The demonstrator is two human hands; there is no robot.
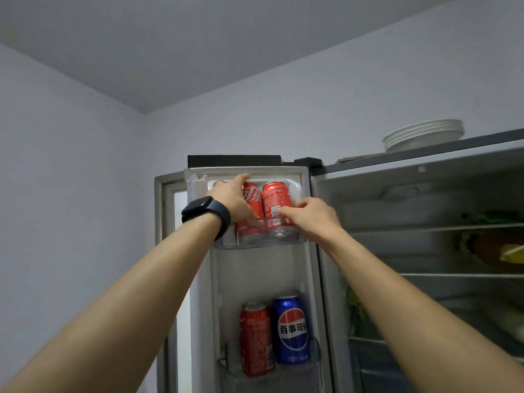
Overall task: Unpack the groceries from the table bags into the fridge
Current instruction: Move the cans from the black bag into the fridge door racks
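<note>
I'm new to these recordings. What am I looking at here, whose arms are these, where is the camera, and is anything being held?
One picture, from a camera worn on a person's head, so the two bare arms are the wearer's own. The fridge door stands open. The left hand, with a dark watch on its wrist, has its grip around a red cola can in the top door bin. The right hand touches the second red can beside it. Lower down stand a red can and a blue Pepsi can. White plates sit on top.
</note>
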